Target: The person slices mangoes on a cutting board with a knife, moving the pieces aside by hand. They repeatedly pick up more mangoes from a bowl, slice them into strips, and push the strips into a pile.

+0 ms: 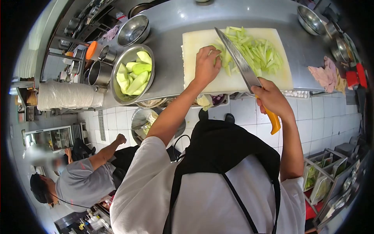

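Note:
My right hand is wrapped around the yellow handle of a large kitchen knife. Its long blade slants up and left across the white cutting board. Left of the blade, my left hand rests on the board with curled fingers, fingertips against pale green vegetable pieces. Right of and behind the blade lies a wide heap of pale green vegetable strips. Farther left on the counter, a metal bowl holds several larger peeled, pale green chunks.
Behind that bowl stands another metal bowl. Metal pots and stacked white dishes line the left. Pink cloths and metal bowls lie at the right. Below the counter is a bin. A co-worker is at lower left.

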{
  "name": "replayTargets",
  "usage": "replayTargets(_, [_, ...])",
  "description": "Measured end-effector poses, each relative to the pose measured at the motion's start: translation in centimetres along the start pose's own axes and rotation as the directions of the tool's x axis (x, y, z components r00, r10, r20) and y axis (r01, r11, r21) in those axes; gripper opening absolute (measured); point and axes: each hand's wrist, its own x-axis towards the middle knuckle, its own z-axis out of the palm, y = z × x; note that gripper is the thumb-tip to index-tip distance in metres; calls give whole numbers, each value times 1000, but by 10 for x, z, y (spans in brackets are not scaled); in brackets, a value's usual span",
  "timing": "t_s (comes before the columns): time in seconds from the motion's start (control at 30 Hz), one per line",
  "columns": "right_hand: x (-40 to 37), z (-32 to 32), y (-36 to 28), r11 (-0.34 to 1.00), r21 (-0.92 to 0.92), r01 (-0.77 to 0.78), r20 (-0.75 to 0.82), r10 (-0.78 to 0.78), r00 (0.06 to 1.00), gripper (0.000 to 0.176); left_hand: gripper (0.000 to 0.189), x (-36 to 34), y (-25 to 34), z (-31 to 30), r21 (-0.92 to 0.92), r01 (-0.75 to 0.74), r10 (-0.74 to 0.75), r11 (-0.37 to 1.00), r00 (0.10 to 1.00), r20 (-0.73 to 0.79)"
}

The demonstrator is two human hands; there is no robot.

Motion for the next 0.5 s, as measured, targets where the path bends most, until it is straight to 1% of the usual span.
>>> replayTargets(0.07, [0, -6, 2, 999, 38, -11, -5, 11, 1000, 27, 24, 3, 0, 7, 22, 33, -32, 999, 999, -29])
replayTargets(0.17, [0, -9, 7, 995, 91, -29, -18, 31, 999, 27, 26, 4, 12, 4, -48, 48, -48, 998, 999, -16])
replayTargets(0.27, [-1, -7, 5, 988, 151, -16, -42, 23, 999, 23, 27, -1, 19, 9, -54, -38, 38, 998, 999, -9])
replayTargets(0.33, [0, -9, 10, 980, 197, 20, -66, -7, 998, 21, 26, -2, 26, 17, -12, -129, 130, 992, 990, 60])
replayTargets(0.37, [0, -13, 11, 981, 192, 33, -86, -16, 996, 21, 26, -2, 27, 19, 9, -173, 171, 985, 981, 93])
replayTargets(0.47, [-8, -23, 12, 978, 202, 51, -137, -23, 990, 21, 23, 1, 11, 28, 130, -194, 169, 972, 969, 180])
replayTargets(0.5, [-12, -25, 14, 974, 221, 50, -157, -15, 987, 20, 22, 1, 4, 30, 140, -172, 145, 975, 972, 183])
